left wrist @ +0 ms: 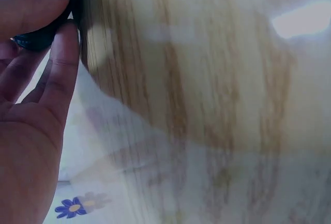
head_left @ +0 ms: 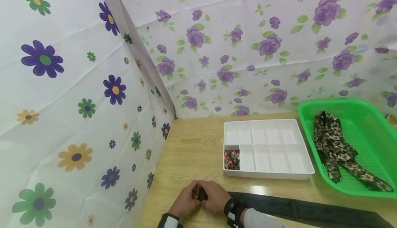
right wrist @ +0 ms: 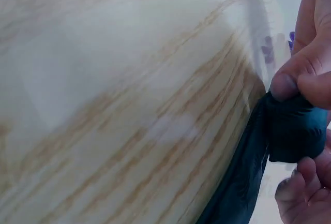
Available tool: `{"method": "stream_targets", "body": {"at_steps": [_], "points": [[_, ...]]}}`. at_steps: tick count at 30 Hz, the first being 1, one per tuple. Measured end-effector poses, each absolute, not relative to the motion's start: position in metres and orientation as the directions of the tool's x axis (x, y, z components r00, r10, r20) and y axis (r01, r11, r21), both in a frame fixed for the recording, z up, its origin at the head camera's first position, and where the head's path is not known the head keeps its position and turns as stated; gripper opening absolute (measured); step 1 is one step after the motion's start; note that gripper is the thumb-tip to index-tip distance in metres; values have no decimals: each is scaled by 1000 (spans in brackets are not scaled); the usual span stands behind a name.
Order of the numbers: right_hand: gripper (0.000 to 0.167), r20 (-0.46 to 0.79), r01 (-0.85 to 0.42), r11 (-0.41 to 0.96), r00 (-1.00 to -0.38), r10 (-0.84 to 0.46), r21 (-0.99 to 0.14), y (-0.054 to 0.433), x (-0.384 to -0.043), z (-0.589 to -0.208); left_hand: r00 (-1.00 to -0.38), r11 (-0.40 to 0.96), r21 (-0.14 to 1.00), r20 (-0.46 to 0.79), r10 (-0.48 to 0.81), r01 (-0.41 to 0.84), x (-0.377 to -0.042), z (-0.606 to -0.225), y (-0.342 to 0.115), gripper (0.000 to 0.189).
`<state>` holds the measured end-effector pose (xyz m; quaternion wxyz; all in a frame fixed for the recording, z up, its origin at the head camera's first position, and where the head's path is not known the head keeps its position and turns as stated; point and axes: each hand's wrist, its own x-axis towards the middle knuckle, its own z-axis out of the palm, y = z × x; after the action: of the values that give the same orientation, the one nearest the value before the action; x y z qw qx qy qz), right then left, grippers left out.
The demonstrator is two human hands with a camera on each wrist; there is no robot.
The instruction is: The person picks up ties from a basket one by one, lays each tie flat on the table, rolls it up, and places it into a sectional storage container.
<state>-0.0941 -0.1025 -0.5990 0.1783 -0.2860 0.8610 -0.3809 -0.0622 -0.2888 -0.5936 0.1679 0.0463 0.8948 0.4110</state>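
A dark necktie (head_left: 310, 209) lies flat along the table's front, its left end wound into a small roll (head_left: 202, 194) between both hands. The left hand (head_left: 186, 198) pinches one side of that roll with thumb and fingers, seen at the top left of the left wrist view. From the other side the right hand (head_left: 216, 197) grips it. In the right wrist view the rolled end (right wrist: 295, 131) sits under the thumb, with fingertips below and the flat strip (right wrist: 238, 177) running down from it.
Behind the hands stands a white compartment tray (head_left: 268, 174); its front left compartment holds a folded or rolled patterned cloth (head_left: 232, 159). A green basket (head_left: 366, 117) at the right contains a dark floral cloth strip (head_left: 336, 145). Flowered sheets (head_left: 217, 93) hang behind and at the left.
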Motion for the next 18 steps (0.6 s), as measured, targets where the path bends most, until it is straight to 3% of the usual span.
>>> {"method": "stream_targets", "body": {"at_steps": [9,15,18], "points": [[45,-96,-368,635,-814,-573,-679,-102,-90,-604,-960,625,780,-156,234,25,-55,-599,-291,49],[29,-107,-374,719,-844,-526,-586,-100,-90,-595,-969,689,721,-118,216,66,-56,-597,-289,39],[30,-104,-368,739,-857,-505,-564,-100,-91,-589,-978,683,721,-35,207,119,-59,-595,-287,30]]}}
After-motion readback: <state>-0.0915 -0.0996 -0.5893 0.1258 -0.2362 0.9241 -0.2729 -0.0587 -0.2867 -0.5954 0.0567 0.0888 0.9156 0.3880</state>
